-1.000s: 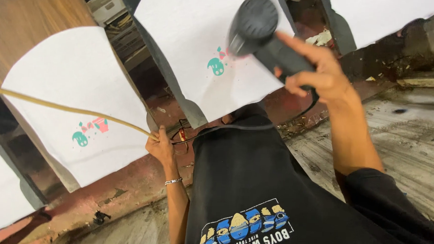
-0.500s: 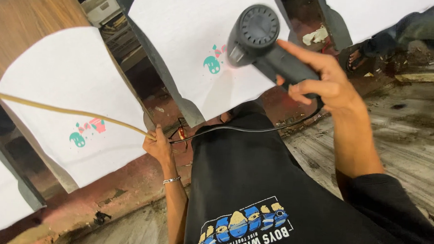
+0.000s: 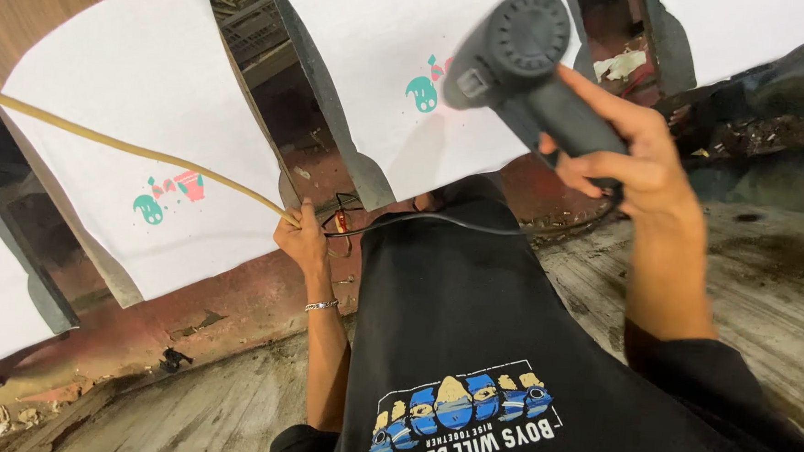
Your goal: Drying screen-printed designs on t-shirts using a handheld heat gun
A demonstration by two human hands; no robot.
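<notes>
My right hand (image 3: 639, 165) grips the handle of a dark grey heat gun (image 3: 521, 53), held up with its barrel pointing at a white fabric panel (image 3: 402, 43) that bears a small teal and pink print (image 3: 425, 88). My left hand (image 3: 302, 239) is lower down, closed on a tan hose (image 3: 122, 147) that runs off to the left edge. A black cord (image 3: 439, 223) loops from the left hand's side across to the heat gun. My black printed shirt (image 3: 505, 351) fills the lower middle.
A second white panel (image 3: 142, 121) with a teal and pink print (image 3: 167, 195) sits at the left on a dark pallet arm (image 3: 41, 290). More white panels show at the far left and top right. A worn, stained wooden floor (image 3: 748, 281) lies below.
My right hand has brought the heat gun closer to the camera and slightly right. My left hand stays on the hose in about the same place.
</notes>
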